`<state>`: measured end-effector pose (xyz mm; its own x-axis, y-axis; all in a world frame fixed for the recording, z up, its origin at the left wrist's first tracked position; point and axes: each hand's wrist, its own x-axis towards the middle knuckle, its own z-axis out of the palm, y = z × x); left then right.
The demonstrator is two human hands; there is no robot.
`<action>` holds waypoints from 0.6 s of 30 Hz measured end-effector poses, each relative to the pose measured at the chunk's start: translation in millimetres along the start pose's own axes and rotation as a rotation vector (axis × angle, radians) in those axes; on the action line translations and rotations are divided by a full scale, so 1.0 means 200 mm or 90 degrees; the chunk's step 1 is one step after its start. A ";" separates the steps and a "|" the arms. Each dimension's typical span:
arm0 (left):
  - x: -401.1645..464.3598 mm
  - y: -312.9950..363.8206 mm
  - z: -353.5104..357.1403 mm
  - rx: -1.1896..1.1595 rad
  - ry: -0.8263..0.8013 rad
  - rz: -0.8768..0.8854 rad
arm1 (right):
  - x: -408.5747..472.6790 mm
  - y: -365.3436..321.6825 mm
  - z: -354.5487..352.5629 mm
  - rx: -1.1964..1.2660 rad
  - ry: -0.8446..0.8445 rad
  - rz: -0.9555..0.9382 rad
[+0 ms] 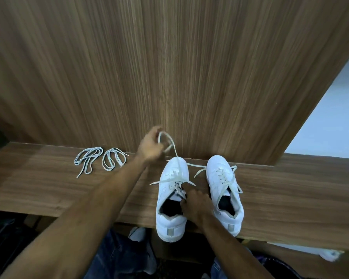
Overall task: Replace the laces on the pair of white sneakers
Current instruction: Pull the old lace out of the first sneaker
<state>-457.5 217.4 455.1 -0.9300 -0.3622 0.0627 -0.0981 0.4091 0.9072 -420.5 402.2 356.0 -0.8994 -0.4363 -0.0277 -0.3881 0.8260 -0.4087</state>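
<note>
Left hand (150,147) pinches the old lace (174,150), drawn up and away from the left sneaker (170,200); right hand (195,204) pins its eyelets, fingers curled there.

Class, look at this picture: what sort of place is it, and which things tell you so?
Probably a home or changing-room nook: a wood-laminate bench against a matching wood panel wall, with white sneakers and spare laces on it.

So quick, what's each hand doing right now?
Left hand: pinching the old lace, pulled up.
Right hand: gripping the left sneaker by its eyelets.
</note>
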 end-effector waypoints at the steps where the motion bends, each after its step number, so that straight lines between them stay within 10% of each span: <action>1: -0.05 -0.09 0.02 0.096 0.029 -0.005 | 0.00 0.00 -0.01 0.002 0.000 0.005; 18: -0.50 -0.53 0.31 0.054 0.034 0.046 | 0.06 -0.02 0.03 0.579 -0.012 0.126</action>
<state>-375.1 262.3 327.8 -0.9157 -0.3725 0.1508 -0.0634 0.5044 0.8611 -428.3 391.6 352.6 -0.9261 -0.3288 -0.1848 0.0860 0.2929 -0.9523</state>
